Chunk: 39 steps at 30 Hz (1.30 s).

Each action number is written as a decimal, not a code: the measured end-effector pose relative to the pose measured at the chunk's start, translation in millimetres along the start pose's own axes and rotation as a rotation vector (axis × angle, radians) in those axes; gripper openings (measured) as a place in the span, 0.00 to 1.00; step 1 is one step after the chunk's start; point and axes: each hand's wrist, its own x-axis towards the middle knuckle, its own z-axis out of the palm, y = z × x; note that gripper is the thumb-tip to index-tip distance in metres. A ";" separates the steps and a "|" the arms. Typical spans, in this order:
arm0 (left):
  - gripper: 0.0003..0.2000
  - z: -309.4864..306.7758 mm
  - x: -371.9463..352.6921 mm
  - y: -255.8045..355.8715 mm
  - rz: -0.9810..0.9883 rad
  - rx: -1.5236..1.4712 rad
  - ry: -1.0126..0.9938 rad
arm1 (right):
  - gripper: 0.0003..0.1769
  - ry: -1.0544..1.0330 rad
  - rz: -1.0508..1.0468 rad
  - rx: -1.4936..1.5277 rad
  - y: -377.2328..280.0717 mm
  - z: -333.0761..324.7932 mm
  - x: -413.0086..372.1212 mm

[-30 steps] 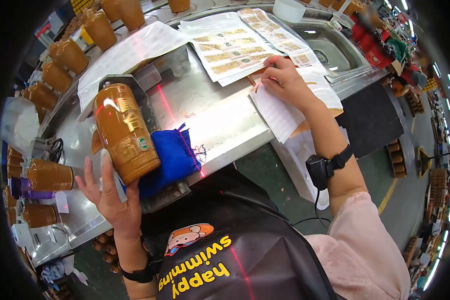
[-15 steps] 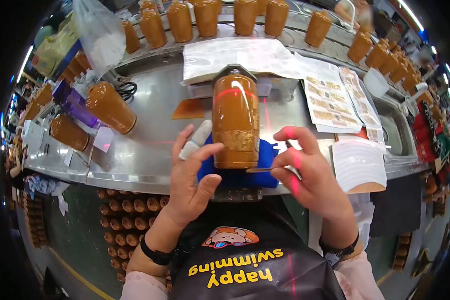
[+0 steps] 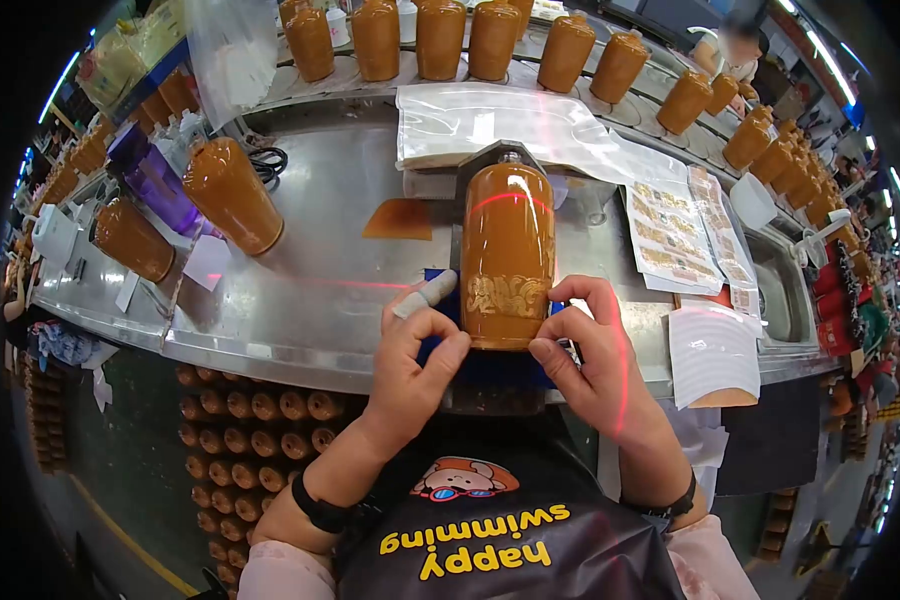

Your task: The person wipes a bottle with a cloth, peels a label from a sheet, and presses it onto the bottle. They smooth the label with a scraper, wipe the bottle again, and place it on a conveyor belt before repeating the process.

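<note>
A glossy brown bottle (image 3: 510,240) with a raised gold band (image 3: 508,297) near its base lies in a dark holder, over blue cloth. My left hand (image 3: 417,350), a white cover on one finger, is closed at the bottle's lower left edge, thumb and index finger together; anything between them is hidden. At the lower right edge, my right hand (image 3: 592,350) is closed on a thin tool, mostly hidden by the fingers. A red laser line crosses the bottle's upper part and my right hand.
Two brown bottles (image 3: 232,197) and a purple bottle (image 3: 155,180) stand at left. An orange-brown sheet (image 3: 398,220) lies near the holder. Gold label sheets (image 3: 672,225) and a curved white stack (image 3: 713,350) are at right, beside a sink (image 3: 785,285). More bottles (image 3: 440,40) line the back.
Both hands have closed in on the bottle's lower edges, and my left fingers have come together. The bottle has turned, so its gold band faces up. The view has shifted slightly.
</note>
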 end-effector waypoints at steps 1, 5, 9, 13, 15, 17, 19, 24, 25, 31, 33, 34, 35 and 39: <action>0.06 2.2 -0.7 -6.7 -0.076 -0.127 0.028 | 0.06 0.000 0.020 0.015 0.6 0.3 -0.8; 0.15 9.4 -1.0 -18.7 -0.090 -0.216 0.019 | 0.06 0.015 0.019 0.024 0.5 1.6 -0.7; 0.20 13.4 3.9 -15.0 -0.071 -0.152 -0.005 | 0.06 0.020 0.020 0.023 1.3 2.1 -1.6; 0.21 16.2 5.1 -15.2 -0.051 -0.177 0.007 | 0.06 0.018 0.065 0.064 1.5 1.7 -3.4; 0.21 14.3 3.9 -15.4 -0.106 -0.234 -0.012 | 0.06 0.029 0.029 0.041 3.1 2.9 -3.5; 0.22 13.6 3.5 -13.2 -0.147 -0.310 -0.017 | 0.06 0.034 0.022 0.040 2.8 3.3 -3.1; 0.24 14.7 3.7 -8.9 -0.175 -0.405 -0.009 | 0.06 0.032 0.046 0.058 0.4 3.8 -2.2; 0.28 18.0 3.5 -12.8 -0.113 -0.225 -0.002 | 0.06 0.049 0.015 0.042 3.1 5.9 -2.1; 0.28 18.6 3.3 -14.1 -0.146 -0.289 -0.005 | 0.06 0.055 -0.001 0.030 3.8 6.0 -2.2; 0.27 17.2 4.7 -14.5 -0.083 -0.211 -0.018 | 0.07 0.063 0.000 0.038 5.4 6.1 -2.4; 0.27 18.0 4.3 -17.3 -0.106 -0.266 -0.016 | 0.07 0.060 0.013 0.047 5.4 5.9 -2.6; 0.27 17.3 4.5 -18.2 -0.117 -0.294 -0.016 | 0.07 0.059 0.019 0.052 4.9 6.3 -2.1; 0.26 17.1 4.6 -17.5 -0.125 -0.326 -0.019 | 0.07 0.061 0.007 0.046 5.6 6.4 -2.1; 0.26 17.5 3.7 -19.1 -0.105 -0.346 -0.027 | 0.07 0.060 -0.010 0.036 7.3 6.4 -2.4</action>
